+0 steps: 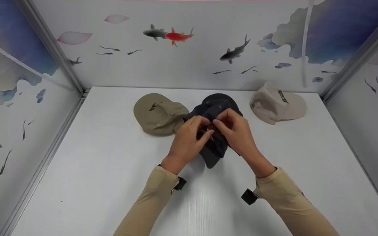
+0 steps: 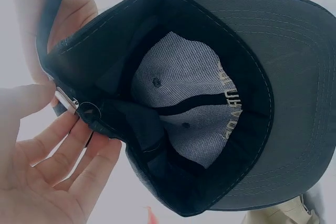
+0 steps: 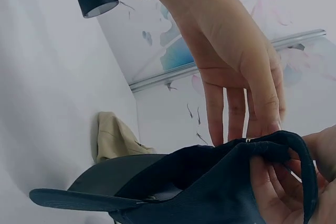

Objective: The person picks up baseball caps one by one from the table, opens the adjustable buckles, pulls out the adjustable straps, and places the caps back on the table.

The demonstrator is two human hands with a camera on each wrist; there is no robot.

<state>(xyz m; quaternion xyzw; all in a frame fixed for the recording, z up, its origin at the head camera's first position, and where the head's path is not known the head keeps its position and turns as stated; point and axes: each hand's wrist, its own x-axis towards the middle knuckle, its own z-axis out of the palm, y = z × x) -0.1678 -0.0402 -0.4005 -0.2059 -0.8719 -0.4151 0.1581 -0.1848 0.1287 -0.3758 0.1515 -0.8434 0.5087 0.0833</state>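
Both hands are at the back of a dark navy baseball cap (image 1: 220, 144), raised in front of me with its brim pointing down toward me. In the left wrist view the left hand (image 2: 63, 177) pinches the cap's strap at a small metal buckle (image 2: 65, 100). Around the strap's loose length (image 2: 50, 24) the right hand (image 1: 240, 134) curls its thumb and forefinger. The cap's inside shows grey mesh panels (image 2: 178, 72) and the back of stitched lettering. Part of the back band is hidden behind the fingers.
A khaki cap (image 1: 153, 114) lies left of the hands, and a beige cap (image 1: 277, 105) at the back right. Just behind the held cap shows a rounded black shape (image 1: 220, 97). Printed walls surround the white table (image 1: 87, 157) on three sides.
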